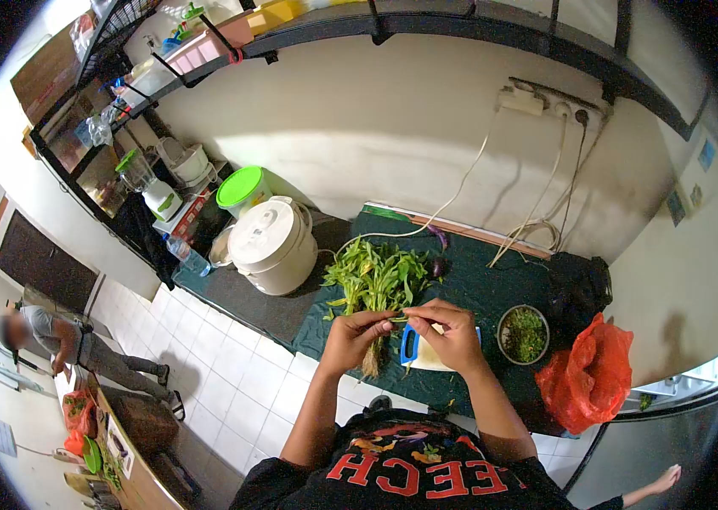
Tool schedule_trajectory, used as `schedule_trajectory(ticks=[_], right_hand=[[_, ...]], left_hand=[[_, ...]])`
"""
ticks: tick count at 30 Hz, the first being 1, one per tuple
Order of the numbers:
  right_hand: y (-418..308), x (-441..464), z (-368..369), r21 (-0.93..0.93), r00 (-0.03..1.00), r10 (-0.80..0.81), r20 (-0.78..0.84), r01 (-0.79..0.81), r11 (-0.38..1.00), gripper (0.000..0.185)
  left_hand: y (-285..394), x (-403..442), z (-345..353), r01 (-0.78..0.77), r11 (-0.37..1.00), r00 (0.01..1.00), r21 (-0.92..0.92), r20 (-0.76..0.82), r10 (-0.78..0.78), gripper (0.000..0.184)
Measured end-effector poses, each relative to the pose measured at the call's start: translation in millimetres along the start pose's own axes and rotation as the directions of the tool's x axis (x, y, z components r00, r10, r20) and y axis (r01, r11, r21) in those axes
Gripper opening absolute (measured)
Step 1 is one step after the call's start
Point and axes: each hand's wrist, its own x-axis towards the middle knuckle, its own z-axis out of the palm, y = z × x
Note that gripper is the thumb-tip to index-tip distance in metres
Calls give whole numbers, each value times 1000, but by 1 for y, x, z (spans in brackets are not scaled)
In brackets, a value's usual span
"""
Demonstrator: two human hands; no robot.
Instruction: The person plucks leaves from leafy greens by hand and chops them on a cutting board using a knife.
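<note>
Both my hands meet in front of my chest, above the counter's dark green cover. My left hand (359, 337) is closed in a pinch at one end of a thin green stem (399, 320). On its other end my right hand (446, 337) is pinched too. Just beyond lies a bunch of leafy greens (380, 270), its pale roots pointing toward me. Partly hidden under my right hand is a white cutting board (429, 360) with a blue edge. A round bowl (502, 342) of small picked green pieces sits to the right.
A white rice cooker (267, 242), a green-lidded tub (241, 189) and a water bottle (187, 257) stand left. Purple eggplants (437, 267) lie behind the greens. A red plastic bag (584, 374) is at right. Another person (57, 331) stands far left; another person's hand (667, 478) shows lower right.
</note>
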Motion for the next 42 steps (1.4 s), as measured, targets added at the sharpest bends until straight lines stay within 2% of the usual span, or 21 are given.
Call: schedule_trajectory(ticks=[2,4,5,7,11,14,16,17,18,19,21,23,24,26,29,32,34,36,39,40,42], right_hand=[[-2,1,-1,-37,1000,-8,13,9,999,15],[-4,2,-1,-74,999,-16,30,18,997,15],[-5,2,-1,-82,999,-14,30,17,997,15],[-5,3,-1,-89,999,-13,33,16,996,15],[-6,4,3,-124,1000,-22,8,23,992,14],[-10,4,8,-152,998,17,-53,-25,988,13],[-9,-1,14,-166,994,49,-99,-65,984,12],[-3,-4,18,-158,987,84,-136,-105,982,13],[2,-7,23,-149,978,120,-172,-146,978,13],[2,-10,27,-149,977,121,-174,-148,978,13],[1,-15,37,-122,960,166,-225,-197,973,14],[5,-18,44,-108,951,107,-289,-144,984,15],[1,-18,45,-121,944,126,-304,-169,978,14],[0,-21,49,-134,935,144,-324,-196,971,14],[10,-27,55,-200,928,111,-356,-192,961,15],[17,-28,57,-276,925,41,-378,-154,949,16],[17,-28,55,-496,952,-171,-254,23,868,14],[13,-27,52,-498,963,-139,-233,5,867,14],[-2,-22,39,-499,976,-50,-210,-63,864,18],[-5,-17,34,-496,982,-78,-170,-17,868,23],[-11,-7,24,-495,988,-147,-44,106,863,32]], left_hand=[[0,-2,-2,28,999,999,-23,-18,-28,26],[-4,-4,-6,-87,978,996,189,-2,89,25],[-7,-4,-9,-85,978,996,188,-6,88,25],[-10,-4,-12,-249,854,968,457,87,236,25],[-7,-6,-8,-264,803,962,534,90,256,24],[-12,-5,-1,-237,849,970,472,65,234,23],[-12,-8,8,15,995,995,98,-96,-5,26],[-15,-7,14,13,995,996,98,-95,-4,26],[-22,-5,20,42,984,988,-173,-138,-67,27],[-31,-3,24,57,899,977,-433,-163,-141,29],[-54,0,28,69,889,974,-453,-162,-159,28],[-69,4,32,165,733,964,-660,-47,-260,28],[-65,5,34,166,733,965,-659,-45,-260,28],[-58,4,37,155,644,978,-749,22,-209,29],[-31,1,45,202,575,970,-793,83,-227,32],[-35,1,46,188,597,974,-779,72,-214,33],[-40,3,43,180,617,974,-766,51,-221,33],[-43,4,36,114,851,986,-512,-44,-159,31],[-42,2,28,89,913,987,-397,-90,-135,25],[-40,1,24,89,913,986,-399,-93,-137,25],[-34,-1,16,133,938,991,-319,11,-136,25]])
